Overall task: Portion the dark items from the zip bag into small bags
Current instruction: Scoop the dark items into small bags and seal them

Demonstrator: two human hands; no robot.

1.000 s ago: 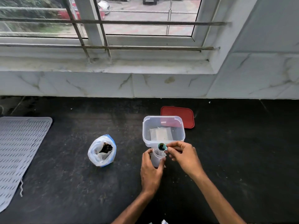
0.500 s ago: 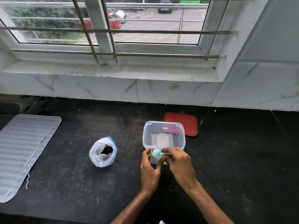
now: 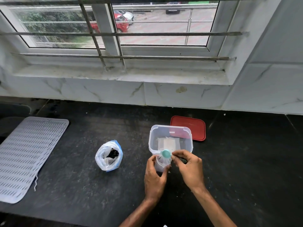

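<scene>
A zip bag (image 3: 108, 156) with a blue edge stands open on the dark counter, dark items showing inside. To its right my left hand (image 3: 154, 176) holds a small clear bag (image 3: 161, 164) upright by its mouth. My right hand (image 3: 188, 169) grips a teal spoon (image 3: 166, 154), turned bowl-down over the small bag's opening. Just behind my hands stands a clear plastic container (image 3: 170, 141) with pale flat packets lying in it.
A red lid (image 3: 188, 126) lies flat behind the container. A grey ridged mat (image 3: 27, 154) covers the counter's left side. A marble backsplash and a barred window sill run along the back. Bare dark counter lies to the right.
The spoon has turned from bowl-up, dark contents showing, to bowl-down over the small bag. The view has tilted up a little; both hands stay in place.
</scene>
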